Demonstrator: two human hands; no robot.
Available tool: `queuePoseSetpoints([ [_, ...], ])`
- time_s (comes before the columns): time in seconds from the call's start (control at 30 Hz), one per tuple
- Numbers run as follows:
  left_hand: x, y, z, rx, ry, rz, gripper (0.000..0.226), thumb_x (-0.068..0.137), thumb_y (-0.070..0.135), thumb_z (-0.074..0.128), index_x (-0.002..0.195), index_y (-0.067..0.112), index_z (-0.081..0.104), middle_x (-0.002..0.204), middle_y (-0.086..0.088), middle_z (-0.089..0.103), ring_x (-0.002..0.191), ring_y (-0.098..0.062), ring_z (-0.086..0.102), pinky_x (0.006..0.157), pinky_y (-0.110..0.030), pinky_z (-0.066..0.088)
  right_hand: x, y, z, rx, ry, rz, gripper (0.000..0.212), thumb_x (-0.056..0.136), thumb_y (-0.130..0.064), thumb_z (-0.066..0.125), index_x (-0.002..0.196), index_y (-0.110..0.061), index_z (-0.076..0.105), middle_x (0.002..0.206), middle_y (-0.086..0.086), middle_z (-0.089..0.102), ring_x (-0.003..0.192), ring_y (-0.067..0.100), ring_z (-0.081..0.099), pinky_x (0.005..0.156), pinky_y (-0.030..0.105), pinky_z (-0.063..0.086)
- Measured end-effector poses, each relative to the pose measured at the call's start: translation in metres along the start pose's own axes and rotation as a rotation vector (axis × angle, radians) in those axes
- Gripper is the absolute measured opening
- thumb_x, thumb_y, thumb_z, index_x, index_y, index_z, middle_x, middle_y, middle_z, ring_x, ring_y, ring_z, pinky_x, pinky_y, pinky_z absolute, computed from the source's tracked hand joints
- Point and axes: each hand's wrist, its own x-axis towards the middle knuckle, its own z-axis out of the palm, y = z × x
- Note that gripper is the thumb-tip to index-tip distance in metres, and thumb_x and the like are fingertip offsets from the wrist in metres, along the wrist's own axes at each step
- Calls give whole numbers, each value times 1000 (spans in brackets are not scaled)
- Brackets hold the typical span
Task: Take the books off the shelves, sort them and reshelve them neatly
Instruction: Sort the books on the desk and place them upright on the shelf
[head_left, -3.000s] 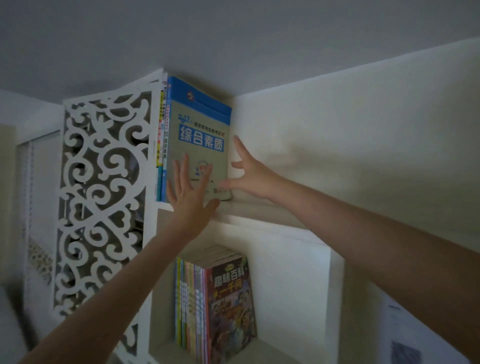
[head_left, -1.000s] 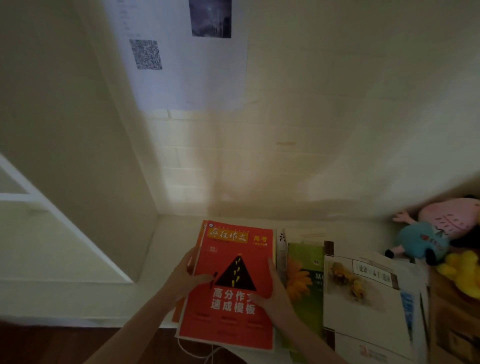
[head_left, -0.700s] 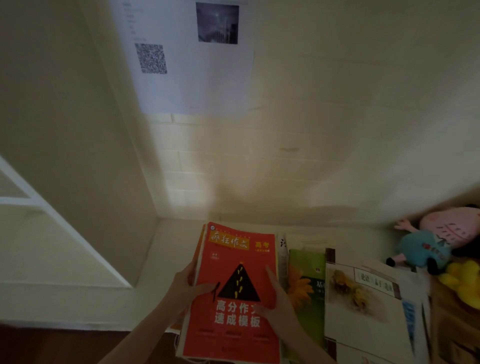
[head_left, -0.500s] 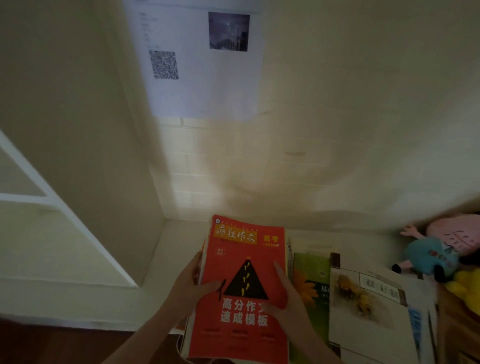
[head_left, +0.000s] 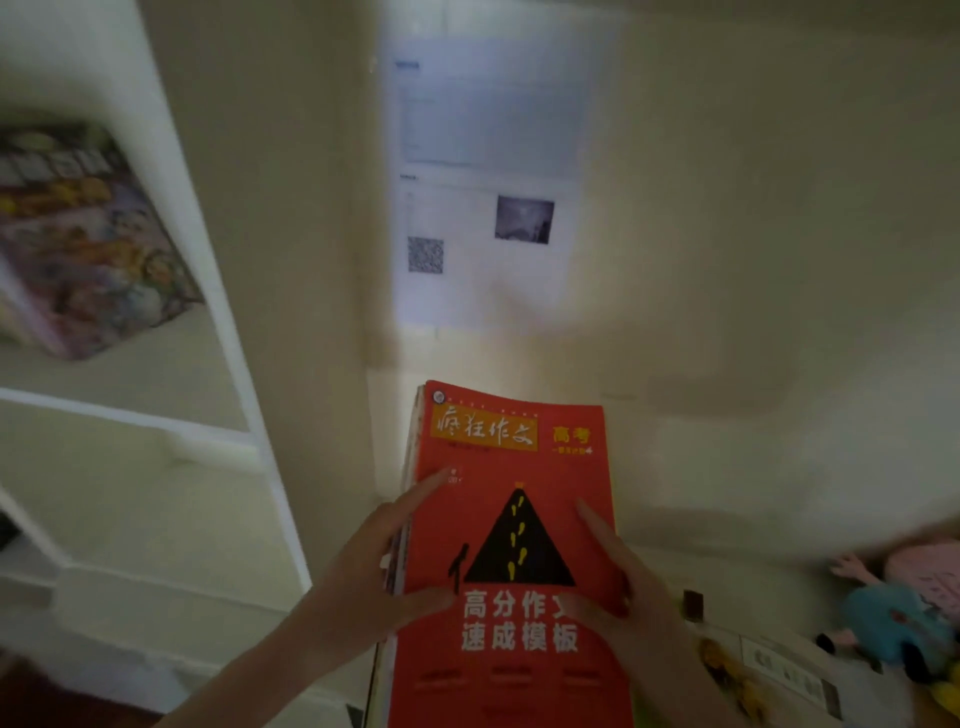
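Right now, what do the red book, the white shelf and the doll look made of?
The red book: paper, with a slightly glossy printed soft cover; thin page edges show at its left. The white shelf: smooth painted board, likely wood or composite. The doll: probably stuffed fabric, rounded and soft-looking, though blurred.

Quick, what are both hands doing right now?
Left hand: holding the stack of books by its left edge.
Right hand: holding the same stack by its right edge.
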Motion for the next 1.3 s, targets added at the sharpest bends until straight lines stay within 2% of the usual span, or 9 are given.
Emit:
queuePoseSetpoints([
  [0.2, -40, 66, -28, 90, 165, 184, 88, 71, 13, 79, 126, 66, 36, 119, 24, 52, 109, -8, 60, 82, -27, 55, -11, -66, 24, -119, 20, -253, 77, 71, -20, 77, 120, -69, 43, 126, -40, 49, 116, -14, 49, 97, 15, 45],
  [0.3, -64, 98, -43, 150, 248, 276, 88, 71, 11, 78, 126, 66, 36, 117, 20, 54, 104, -8, 62, 77, -24, 56, -18, -97, 39, -109, 16, -363, 80, 73, -11, 76, 114, -72, 45, 113, -50, 49, 109, -18, 51, 85, 3, 44],
  [0.53, -123, 175, -78, 236, 428, 444, 86, 62, 22, 76, 121, 70, 37, 115, 37, 50, 103, 1, 61, 75, -23, 57, -34, -173, 76, -35, -47, -567, 82, 74, 5, 73, 117, -62, 53, 113, -31, 58, 96, -9, 63, 69, 6, 50],
  [0.67, -149, 219, -99, 284, 534, 604, 89, 61, 19, 76, 125, 67, 36, 125, 27, 53, 106, -3, 62, 73, -18, 56, -33, -231, 98, -60, -115, -753, 86, 73, 11, 71, 127, -53, 49, 108, -37, 62, 96, -8, 64, 71, 8, 51],
  [0.8, -155, 270, -119, 330, 609, 762, 93, 65, 13, 73, 136, 56, 31, 121, 42, 47, 104, 6, 60, 68, -14, 54, -19, -304, 114, -71, -225, -952, 82, 74, 8, 72, 131, -42, 41, 126, -33, 50, 104, -11, 59, 77, 9, 51],
  [0.9, -147, 309, -137, 366, 650, 882, 94, 72, -6, 71, 144, 38, 27, 127, 31, 44, 100, 9, 60, 67, -11, 53, 5, -361, 122, -97, -306, -1072, 84, 74, 8, 72, 138, -35, 38, 144, -15, 43, 122, 1, 53, 94, 18, 48],
  [1.03, -126, 361, -162, 445, 712, 1000, 93, 76, -13, 66, 149, 20, 19, 133, 15, 40, 100, 17, 55, 69, -9, 51, 44, -434, 134, -108, -353, -1147, 88, 75, 13, 68, 146, -23, 29, 144, -3, 43, 112, -4, 57, 88, 16, 48],
  [1.17, -96, 397, -192, 484, 743, 1073, 90, 77, -12, 65, 149, 17, 21, 126, 21, 43, 97, 14, 58, 69, -19, 56, 88, -484, 147, -115, -363, -1161, 89, 75, 11, 69, 148, -20, 30, 148, 1, 41, 121, 5, 54, 92, 21, 48],
  [1.3, -63, 414, -219, 483, 767, 1114, 88, 74, -13, 65, 147, 19, 28, 141, 2, 44, 98, 3, 63, 71, -34, 59, 119, -507, 164, -97, -339, -1171, 90, 77, 16, 65, 149, -19, 26, 141, -14, 38, 109, -15, 53, 89, 12, 45],
])
